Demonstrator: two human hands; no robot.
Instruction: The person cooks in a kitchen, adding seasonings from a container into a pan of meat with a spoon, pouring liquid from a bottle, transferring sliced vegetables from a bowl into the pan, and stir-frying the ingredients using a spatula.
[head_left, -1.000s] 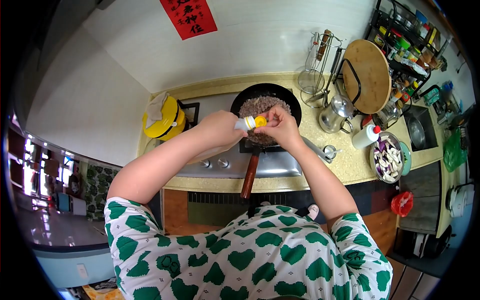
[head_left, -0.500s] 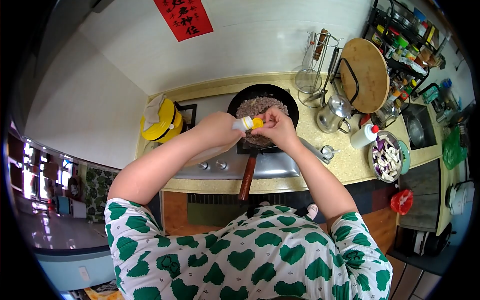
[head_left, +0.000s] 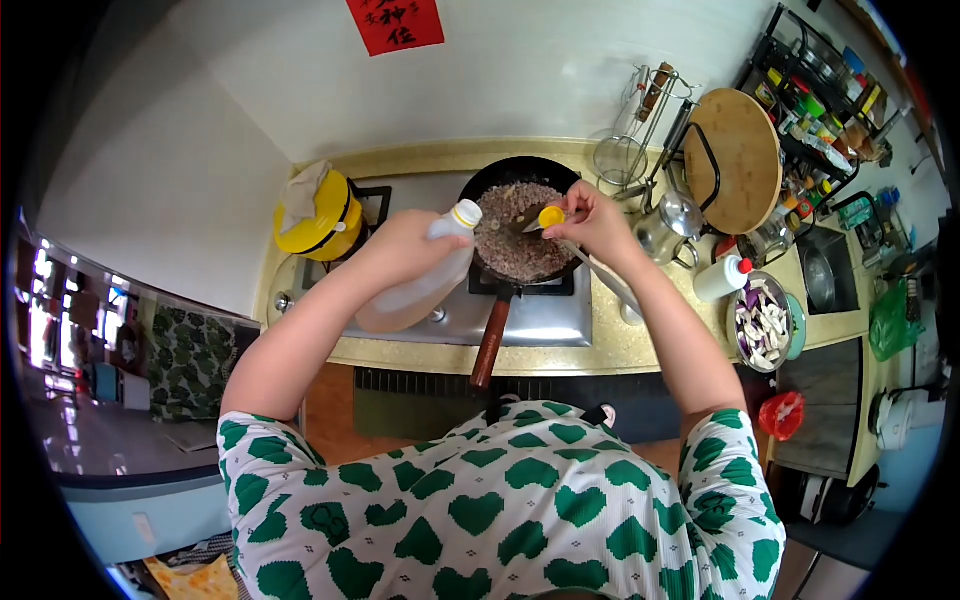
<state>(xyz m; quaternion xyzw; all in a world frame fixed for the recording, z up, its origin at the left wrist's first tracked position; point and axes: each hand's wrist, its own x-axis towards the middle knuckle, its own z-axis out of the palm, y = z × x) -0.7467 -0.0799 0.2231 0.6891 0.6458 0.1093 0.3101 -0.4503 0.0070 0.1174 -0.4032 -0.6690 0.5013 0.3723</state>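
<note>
My left hand (head_left: 412, 243) is wrapped round the neck of a large translucent plastic bottle (head_left: 425, 290), which tilts towards the wok. Its white mouth is uncapped. Pinched in the fingers of my right hand (head_left: 598, 228) is a yellow bottle cap (head_left: 551, 216), held over the wok's right side. Below both hands, the black wok (head_left: 484, 184) sits on the stove, holding crumbled, browned minced meat (head_left: 520, 255). A metal utensil handle (head_left: 612, 284) slants from the wok under my right wrist; whether my right hand touches it I cannot tell.
The wok's wooden handle (head_left: 490, 345) points towards me. At left stands a yellow lidded pot (head_left: 320, 220) with a cloth on top. To the right are a steel pitcher (head_left: 665, 228), a white red-capped bottle (head_left: 722, 278), a bowl of cut eggplant (head_left: 765, 325) and a round cutting board (head_left: 735, 150).
The yellow cap has come off the bottle. My right hand has moved right with it, away from the bottle's mouth. The bottle has shifted slightly left and its mouth has risen.
</note>
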